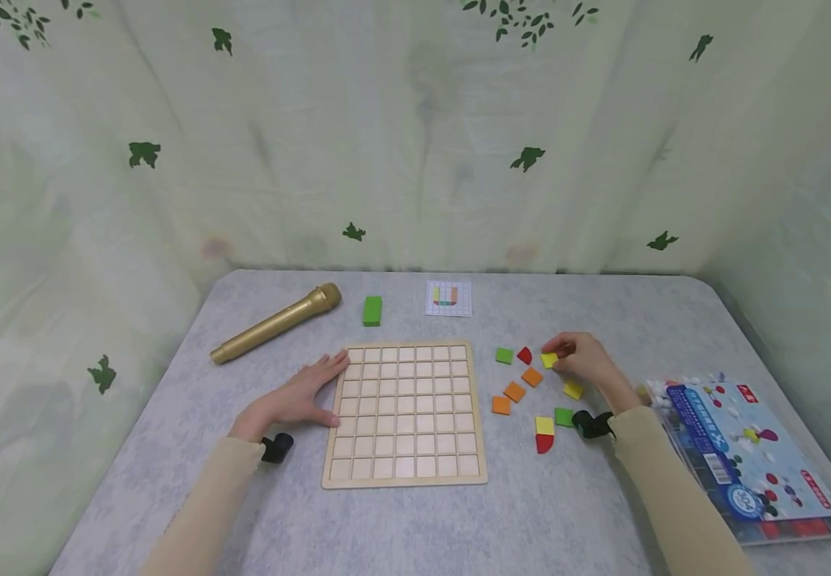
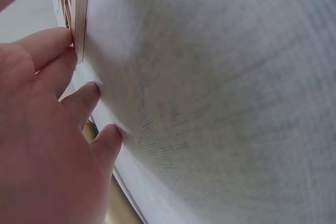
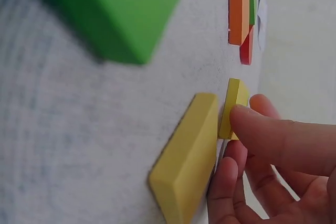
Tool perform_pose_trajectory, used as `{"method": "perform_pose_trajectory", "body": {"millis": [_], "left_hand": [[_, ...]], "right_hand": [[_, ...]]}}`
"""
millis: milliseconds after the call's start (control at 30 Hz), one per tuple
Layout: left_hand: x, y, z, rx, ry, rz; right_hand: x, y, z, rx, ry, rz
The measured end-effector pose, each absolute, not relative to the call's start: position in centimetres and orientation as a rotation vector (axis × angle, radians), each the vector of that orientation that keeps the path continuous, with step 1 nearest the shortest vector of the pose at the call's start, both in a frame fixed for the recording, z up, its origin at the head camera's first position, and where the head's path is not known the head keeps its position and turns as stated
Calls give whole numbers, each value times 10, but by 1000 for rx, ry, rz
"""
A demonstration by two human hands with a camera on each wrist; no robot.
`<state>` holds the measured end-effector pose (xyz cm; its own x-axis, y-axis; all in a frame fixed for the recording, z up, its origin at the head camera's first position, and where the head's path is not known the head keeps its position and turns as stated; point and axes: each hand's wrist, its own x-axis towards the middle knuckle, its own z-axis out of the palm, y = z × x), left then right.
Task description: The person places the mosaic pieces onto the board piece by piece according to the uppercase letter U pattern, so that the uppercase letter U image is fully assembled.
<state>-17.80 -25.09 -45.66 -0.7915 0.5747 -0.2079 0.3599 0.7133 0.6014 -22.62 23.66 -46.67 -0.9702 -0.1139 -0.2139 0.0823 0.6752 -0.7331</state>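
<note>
My left hand (image 1: pixel 298 398) rests at the left edge of a wooden grid board (image 1: pixel 406 417), its fingers spread and its thumb on the rim. In the left wrist view, fingertips touch the board's side (image 2: pixel 80 17). On the right, my right hand (image 1: pixel 588 362) pinches a yellow square tile (image 3: pixel 231 109) between thumb and fingers, close over the table. Nearer the right wrist lies another yellow tile (image 1: pixel 573 390). Around them are a red quarter-round tile (image 1: pixel 525 355), several orange tiles (image 1: pixel 514 391) and a green tile (image 1: pixel 505 355). A second green tile (image 1: pixel 563 417) lies by the wrist camera.
Behind the board lie a gold microphone (image 1: pixel 278 324), a green block (image 1: pixel 373 311) and a small pattern card (image 1: pixel 448 298). A boxed molecule model set (image 1: pixel 753 456) sits beyond the right forearm. Nearer the front, a yellow tile (image 1: pixel 545 426) adjoins a red quarter-round tile (image 1: pixel 545 444).
</note>
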Motion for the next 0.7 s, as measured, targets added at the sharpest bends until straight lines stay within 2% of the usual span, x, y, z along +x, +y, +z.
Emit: {"method": "perform_pose_trajectory", "body": {"millis": [700], "left_hand": [[-177,-252,-462,692,2557,773]], "right_hand": [[-223,235,-450,-142,2526,-1313]]}}
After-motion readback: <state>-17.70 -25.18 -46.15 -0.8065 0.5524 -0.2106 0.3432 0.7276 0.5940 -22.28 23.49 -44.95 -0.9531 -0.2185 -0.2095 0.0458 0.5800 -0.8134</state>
